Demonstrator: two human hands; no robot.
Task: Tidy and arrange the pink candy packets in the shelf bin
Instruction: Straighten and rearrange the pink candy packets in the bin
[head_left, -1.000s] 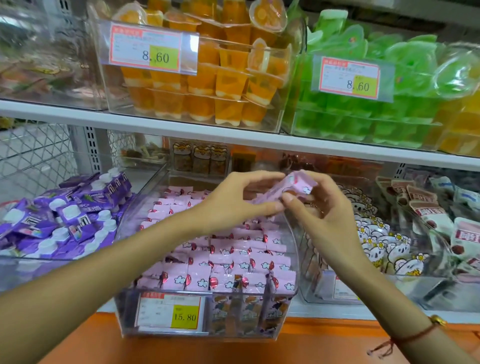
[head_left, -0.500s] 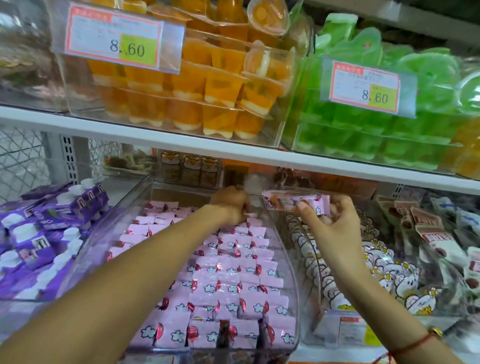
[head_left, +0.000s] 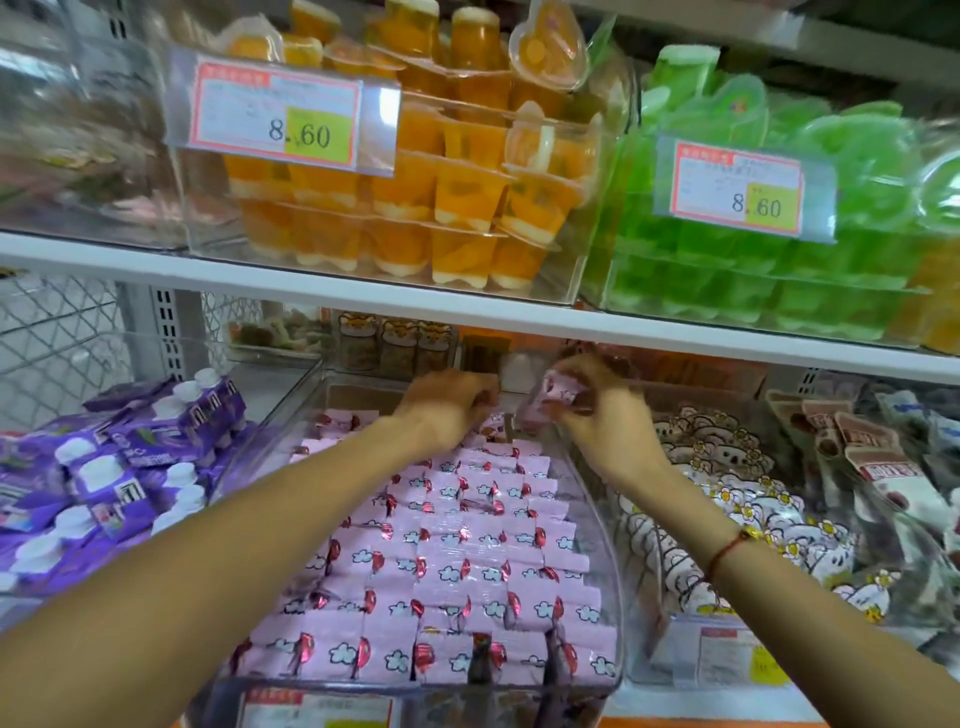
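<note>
So the pink candy packets (head_left: 457, 540) are mostly lined up in neat rows filling the clear shelf bin (head_left: 608, 519), cloud prints facing up, packed tight from the front wall all the way toward the back. I've got one loose pink packet (head_left: 558, 397) pinched in my right hand (head_left: 605, 426), held up over the bin's back right corner, probably because that's where the rows look unfinished and there's room to slot it in. My left hand (head_left: 447, 410) is down at the back edge of the bin with the fingers curled over the packets there; it's blurry, so I honestly can't tell if it's gripping one or just pushing them flat to make space. My guess is it's steadying the back row so the new one drops in straight. Either side of my bin: purple spouted pouches (head_left: 119, 467) in the bin to the left, white cartoon-print packets (head_left: 727, 499) in the one to the right. Shelf above has orange jelly cups (head_left: 441, 197) and green jelly cups (head_left: 753, 275), each with an 8.60 price tag (head_left: 280, 117).
</note>
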